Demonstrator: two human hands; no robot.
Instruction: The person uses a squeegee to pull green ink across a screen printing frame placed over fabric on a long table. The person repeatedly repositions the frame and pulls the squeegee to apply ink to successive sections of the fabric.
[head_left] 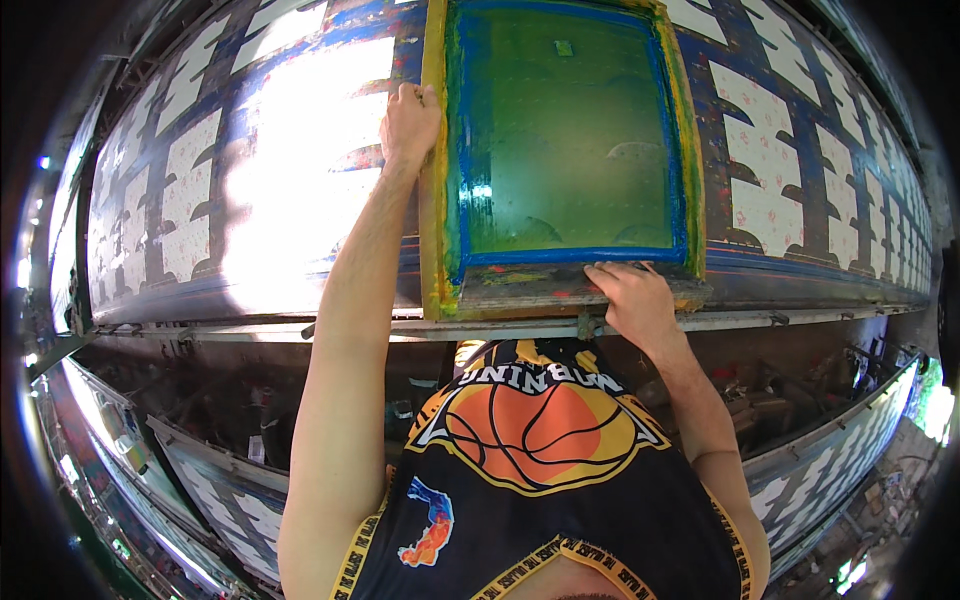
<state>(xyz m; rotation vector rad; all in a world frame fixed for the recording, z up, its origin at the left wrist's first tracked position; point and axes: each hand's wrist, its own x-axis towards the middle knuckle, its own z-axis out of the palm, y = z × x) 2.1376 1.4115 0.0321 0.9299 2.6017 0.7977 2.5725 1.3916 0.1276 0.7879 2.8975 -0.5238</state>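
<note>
A screen-printing frame with green mesh and blue, yellow-stained borders lies over a long board carrying rows of white patterned cut pieces. My left hand is closed at the frame's upper left side, fingers curled on its edge. My right hand grips a dark, paint-smeared bar along the frame's near end, with its fingertips bent over the bar.
A metal rail runs along the board's near edge. Below are a dark shelf with clutter and other boards with white pieces at both sides. Bright glare covers part of the board left of the frame.
</note>
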